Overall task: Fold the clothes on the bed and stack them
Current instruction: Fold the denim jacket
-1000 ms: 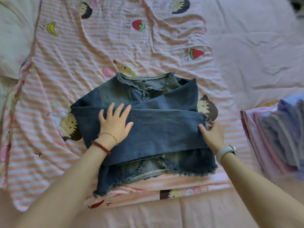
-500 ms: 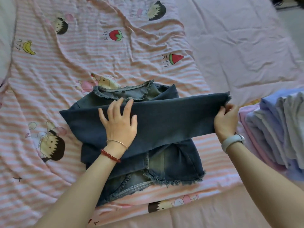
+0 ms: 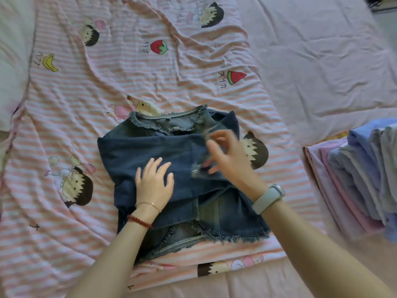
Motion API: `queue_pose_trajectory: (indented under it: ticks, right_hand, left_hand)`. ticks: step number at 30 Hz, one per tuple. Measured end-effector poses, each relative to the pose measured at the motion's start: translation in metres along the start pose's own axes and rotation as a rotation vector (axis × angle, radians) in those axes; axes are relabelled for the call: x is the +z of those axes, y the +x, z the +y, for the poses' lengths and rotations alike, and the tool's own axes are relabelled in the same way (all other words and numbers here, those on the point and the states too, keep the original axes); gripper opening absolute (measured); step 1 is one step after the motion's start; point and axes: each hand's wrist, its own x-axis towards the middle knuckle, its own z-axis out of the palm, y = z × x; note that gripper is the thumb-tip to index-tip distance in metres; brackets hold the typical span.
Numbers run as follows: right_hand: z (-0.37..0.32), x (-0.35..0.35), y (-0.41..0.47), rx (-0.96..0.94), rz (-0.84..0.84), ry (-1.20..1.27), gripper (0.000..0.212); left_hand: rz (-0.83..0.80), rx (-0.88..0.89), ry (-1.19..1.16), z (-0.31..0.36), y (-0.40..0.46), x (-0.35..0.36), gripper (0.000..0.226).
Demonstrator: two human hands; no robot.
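Observation:
A dark blue denim jacket (image 3: 133, 153) with frayed hems lies on the bed, collar away from me, one sleeve folded across its chest. My left hand (image 3: 153, 182) presses flat on that sleeve near the jacket's middle, fingers spread. My right hand (image 3: 226, 160), blurred by motion, pinches the sleeve's frayed cuff over the jacket's right half and carries it leftward. A stack of folded clothes (image 3: 361, 175) in blue, grey and pink stands at the right.
A pink striped sheet (image 3: 86, 100) with cartoon prints covers the bed under the jacket. Plain pink bedding (image 3: 322, 61) lies at the far right, and a white pillow (image 3: 12, 67) at the left edge.
My right hand had pulled the sleeve's cuff out to the right; now it has swung the cuff back left over the jacket. My left hand stayed pressing on the sleeve.

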Motion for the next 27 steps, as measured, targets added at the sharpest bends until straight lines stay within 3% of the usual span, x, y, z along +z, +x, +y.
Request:
queue_pose_trajectory:
  ticks: [1, 3, 6, 8, 10, 11, 12, 14, 16, 18, 20, 22, 25, 27]
  right_hand:
    - [-0.001, 0.013, -0.003, 0.024, -0.132, 0.03, 0.018]
    - [0.008, 0.027, -0.007, -0.006, -0.184, -0.08, 0.031]
    - [0.041, 0.029, -0.004, -0.087, -0.147, -0.523, 0.046]
    - [0.069, 0.028, -0.001, -0.072, -0.352, -0.974, 0.05]
    - [0.086, 0.026, 0.003, -0.016, -0.528, -1.11, 0.049]
    - [0.088, 0.024, 0.005, -0.017, -0.523, -1.028, 0.047]
    - [0.089, 0.021, 0.007, -0.058, -0.412, -0.889, 0.044]
    - [0.084, 0.014, 0.009, -0.157, -0.009, -0.691, 0.039]
    - [0.082, 0.001, 0.011, -0.01, 0.271, -0.66, 0.044]
    - [0.09, -0.012, 0.015, 0.329, 0.245, -0.654, 0.057]
    - [0.094, -0.019, 0.021, 0.486, 0.114, -0.488, 0.055]
    - [0.09, -0.018, 0.025, 0.527, 0.035, -0.282, 0.048]
    - [0.077, -0.011, 0.028, 0.457, -0.031, -0.246, 0.032]
    - [0.059, -0.005, 0.025, 0.407, -0.049, -0.207, 0.033]
  left_hand:
    - [0.146, -0.002, -0.06, -0.009, -0.004, -0.007, 0.044]
    - [0.314, -0.118, -0.171, -0.031, -0.011, -0.018, 0.049]
    - [0.244, -0.363, -0.189, -0.046, -0.017, -0.023, 0.06]
    - [0.105, -0.185, 0.064, -0.047, -0.026, -0.015, 0.064]
    - [-0.023, 0.064, 0.274, -0.044, -0.031, 0.0, 0.063]
    - [-0.035, 0.149, 0.323, -0.041, -0.03, 0.006, 0.062]
    - [-0.033, 0.203, 0.346, -0.035, -0.026, 0.011, 0.061]
    - [-0.082, 0.247, 0.357, -0.015, -0.017, 0.015, 0.059]
    - [-0.141, 0.263, 0.372, 0.003, -0.011, 0.021, 0.06]
    - [-0.215, 0.278, 0.427, 0.01, -0.006, 0.033, 0.06]
    - [-0.338, 0.225, 0.437, 0.011, -0.005, 0.044, 0.059]
    - [-0.389, 0.201, 0.452, 0.01, -0.003, 0.047, 0.061]
    - [-0.453, 0.199, 0.416, 0.009, 0.002, 0.039, 0.057]
    - [-0.467, 0.156, 0.161, 0.007, 0.006, 0.027, 0.047]
